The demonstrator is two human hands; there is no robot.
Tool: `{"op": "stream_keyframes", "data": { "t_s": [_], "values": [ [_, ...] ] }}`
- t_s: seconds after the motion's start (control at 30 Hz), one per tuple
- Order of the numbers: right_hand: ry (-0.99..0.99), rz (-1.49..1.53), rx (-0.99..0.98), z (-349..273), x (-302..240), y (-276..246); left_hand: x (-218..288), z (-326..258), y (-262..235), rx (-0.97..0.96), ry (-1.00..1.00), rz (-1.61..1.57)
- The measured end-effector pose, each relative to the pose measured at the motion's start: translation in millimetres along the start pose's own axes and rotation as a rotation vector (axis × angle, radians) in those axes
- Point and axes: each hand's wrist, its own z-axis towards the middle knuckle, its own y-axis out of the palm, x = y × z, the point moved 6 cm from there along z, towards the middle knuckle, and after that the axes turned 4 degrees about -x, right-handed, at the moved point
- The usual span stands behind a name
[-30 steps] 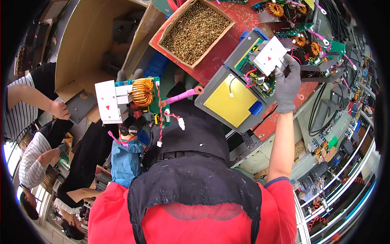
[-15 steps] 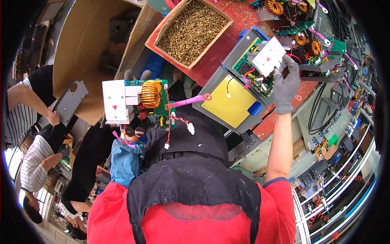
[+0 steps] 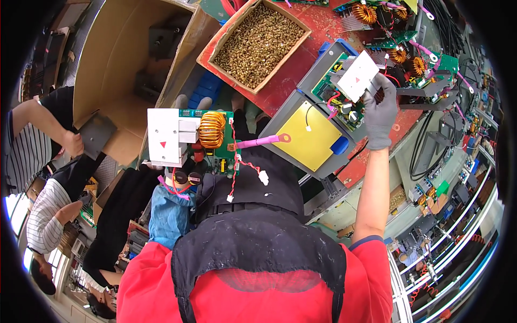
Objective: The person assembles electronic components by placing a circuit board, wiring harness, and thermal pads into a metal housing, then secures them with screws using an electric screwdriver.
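Note:
My left hand (image 3: 204,103) holds up a green circuit board (image 3: 228,119) from beneath, with only grey gloved fingertips showing past its far edge. The board carries a white plate (image 3: 165,135), a copper-wound coil (image 3: 211,130), a pink cable (image 3: 258,142) with a ring lug, and twisted red wires ending in white connectors. My right hand (image 3: 381,110), in a grey glove, is closed on the edge of a white plate (image 3: 357,76) on a second circuit board (image 3: 325,89). That board sits tilted over a grey metal housing (image 3: 293,92), beside a yellow sheet (image 3: 304,134).
A box of small brass-coloured parts (image 3: 258,46) stands on the red bench (image 3: 318,29). More coil boards (image 3: 398,55) crowd the far right. At left is an open cardboard box (image 3: 110,59); a co-worker's hand (image 3: 72,144) holds a grey metal plate (image 3: 98,134) by it.
The board in my left hand has shifted right and slightly nearer. My right hand stays almost in place on the white plate. The co-worker's grey plate has turned and moved toward the cardboard box.

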Motion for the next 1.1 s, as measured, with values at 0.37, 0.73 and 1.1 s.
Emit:
{"op": "stream_keyframes", "data": {
  "t_s": [0.37, 0.73, 1.1],
  "values": [
    [-0.061, -0.435, -0.104, -47, -127, -42, -16, -3, 73, 0.052, -0.097, 0.098],
    [0.086, 0.124, -0.018, -147, -165, 1, -111, 3, 136, -0.319, -0.597, 0.279],
    [0.142, 0.113, -0.053, -174, -62, -20, -128, 74, 155, -0.670, -0.532, 0.988]
  ]
}}
